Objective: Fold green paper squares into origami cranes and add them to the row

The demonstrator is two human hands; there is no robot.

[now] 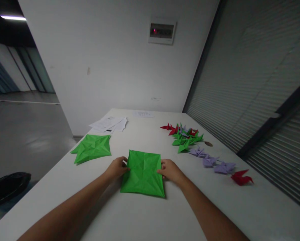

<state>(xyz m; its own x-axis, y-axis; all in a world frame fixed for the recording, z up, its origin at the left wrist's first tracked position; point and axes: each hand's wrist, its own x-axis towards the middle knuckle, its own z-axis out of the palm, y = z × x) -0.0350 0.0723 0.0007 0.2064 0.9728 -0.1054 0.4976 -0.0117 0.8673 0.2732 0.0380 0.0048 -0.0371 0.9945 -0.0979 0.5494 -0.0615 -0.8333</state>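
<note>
A creased green square of paper is in front of me, close above or on the white table. My left hand pinches its left edge between thumb and fingers. On the opposite side, my right hand grips the right edge, thumb on top and fingers partly hidden behind. Fold lines cross the sheet's middle, and its corners are slightly lifted. Further left lie more creased green paper sheets, overlapping each other.
Along the right side runs a group of folded paper cranes: green cranes, purple cranes and a red crane. Printed papers lie at the back left. A black-lined bin stands beyond the table's left edge. Window blinds border the right.
</note>
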